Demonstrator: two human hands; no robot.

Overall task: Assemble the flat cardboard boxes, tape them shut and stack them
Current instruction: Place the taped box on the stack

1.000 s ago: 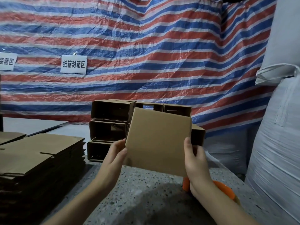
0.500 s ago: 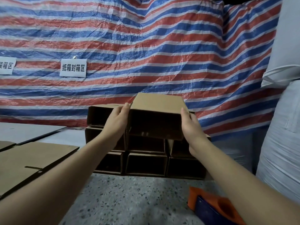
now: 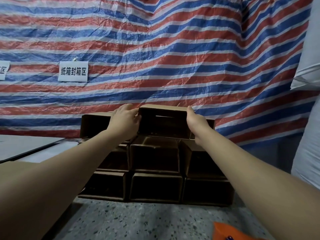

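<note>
Against striped tarp (image 3: 173, 49), both hands (image 3: 125, 121) flank top box (image 3: 163, 123).

Looking like a packing workshop: striped tarp (image 3: 173, 49) hanging behind, sign (image 3: 73, 71) saying box-sealing area, cardboard boxes (image 3: 155, 170) piling up.

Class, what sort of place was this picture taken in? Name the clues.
Probably a makeshift packing or warehouse area: a striped tarpaulin as the back wall, a paper sign marking a carton-sealing zone, and assembled cardboard boxes stacked in rows.
</note>
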